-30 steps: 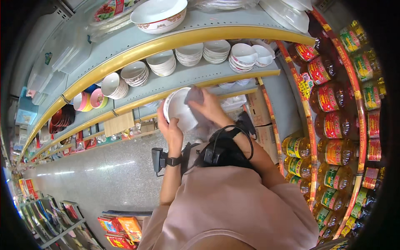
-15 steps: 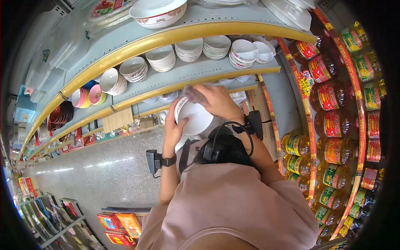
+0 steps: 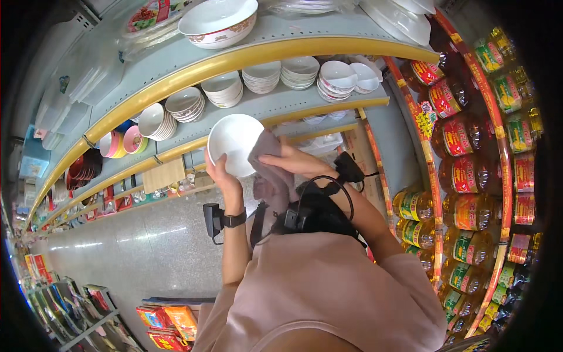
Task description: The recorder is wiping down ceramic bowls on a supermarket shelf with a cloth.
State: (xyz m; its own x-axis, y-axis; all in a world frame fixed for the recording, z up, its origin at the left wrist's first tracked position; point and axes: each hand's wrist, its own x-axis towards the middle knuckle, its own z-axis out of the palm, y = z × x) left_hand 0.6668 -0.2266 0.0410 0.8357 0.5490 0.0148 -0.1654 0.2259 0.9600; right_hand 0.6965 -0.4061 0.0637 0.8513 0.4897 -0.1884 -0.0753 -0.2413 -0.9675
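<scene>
A white bowl [image 3: 231, 141] is held up before the shelves, its hollow side facing me. My left hand [image 3: 225, 179] grips it at the lower left rim, with the thumb over the inside edge. A grey-mauve cloth [image 3: 271, 161] lies against the bowl's right rim and hangs down from it. My right hand [image 3: 299, 161] pinches this cloth against the bowl, thumb on top; its other fingers are hidden behind the cloth and bowl.
Stacks of white bowls [image 3: 221, 88] line the shelf behind my hands, with pink cups [image 3: 135, 141] to their left. A large patterned bowl [image 3: 218, 26] stands on the shelf above. Oil bottles [image 3: 460, 138] fill racks at the right. Red and orange packets [image 3: 170, 320] lie at lower left.
The bowl has moved up and left, and its inside now faces me more fully. My right hand and the cloth have shifted from the far rim down to the right rim.
</scene>
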